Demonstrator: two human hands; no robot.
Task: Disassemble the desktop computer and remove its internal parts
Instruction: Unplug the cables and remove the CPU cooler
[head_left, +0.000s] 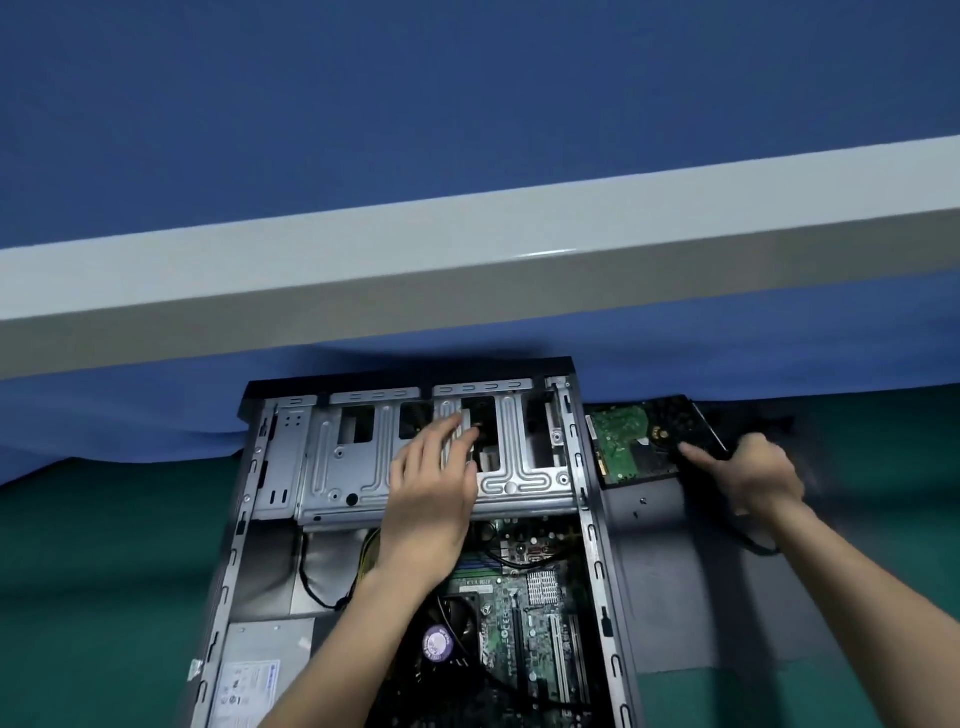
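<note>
The open desktop case (244, 519) lies flat on the table with its side off. A silver drive cage (337, 467) spans its far end. The green motherboard (524, 613) and the CPU fan (441, 642) show below it, and the power supply (260, 670) sits at the near left. My left hand (434, 488) rests on the cage with straight fingers reaching toward an opening. Right of the case lies a hard drive (639, 436), circuit board up. My right hand (753, 478) grips the drive's right edge, thumb on top.
A dark grey side panel (670, 582) lies flat right of the case, under the hard drive. A black cable (753, 545) loops beneath my right wrist. Green mat (104, 571) covers the table. Blue cloth and a white rail (467, 260) stand behind the case.
</note>
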